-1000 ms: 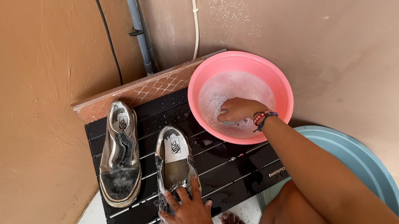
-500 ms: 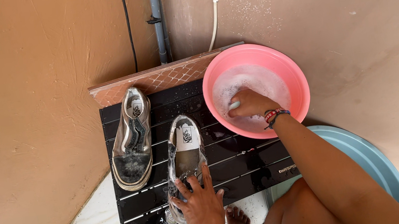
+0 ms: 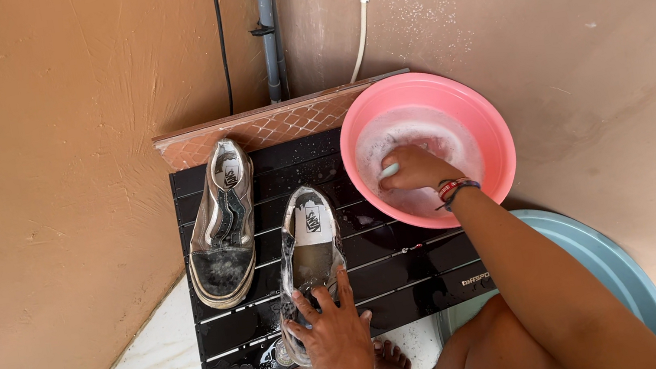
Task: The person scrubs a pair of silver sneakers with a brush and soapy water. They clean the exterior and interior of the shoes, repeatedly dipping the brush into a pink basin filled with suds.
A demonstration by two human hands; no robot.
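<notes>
A wet, dirty low sneaker (image 3: 310, 253) lies on a black slatted mat (image 3: 395, 275), toe toward me. My left hand (image 3: 332, 333) presses down over its toe, fingers spread around it. My right hand (image 3: 415, 169) is in a pink basin (image 3: 488, 128) of soapy water, closed on a small pale green object (image 3: 389, 170); I cannot tell what it is. Beaded bracelets circle that wrist. A second sneaker (image 3: 220, 223) of the same kind rests on the mat to the left, apart from both hands.
A brown patterned tile (image 3: 266, 126) leans behind the mat against the corner of two tan walls. A grey pipe (image 3: 268, 27) and cables run up the corner. A pale blue tub (image 3: 614, 271) sits under my right arm. My bare feet (image 3: 392, 367) rest on white floor tiles.
The view has shifted a little, so everything sits further right in frame. My right hand stays in the basin, the green object now showing. My left hand keeps its hold on the sneaker's toe.
</notes>
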